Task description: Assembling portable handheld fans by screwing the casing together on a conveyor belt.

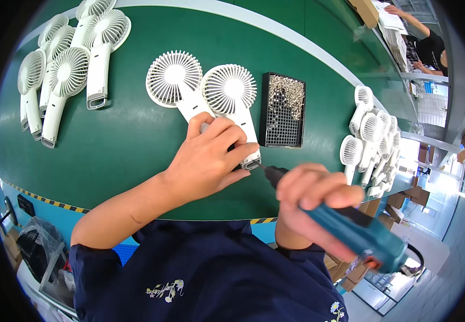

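A white plastic fan with a round, ribbed head is lying on the smooth green table. The left hand is holding its boxy handle, fingers bent. The right hand is gripping a teal-and-black electric screwdriver, fingers curling around the rounded body, its slim tip pointing at the handle's end. A matching fan is lying alongside; to the right, a black rectangular tray is holding small, shiny metal pieces.
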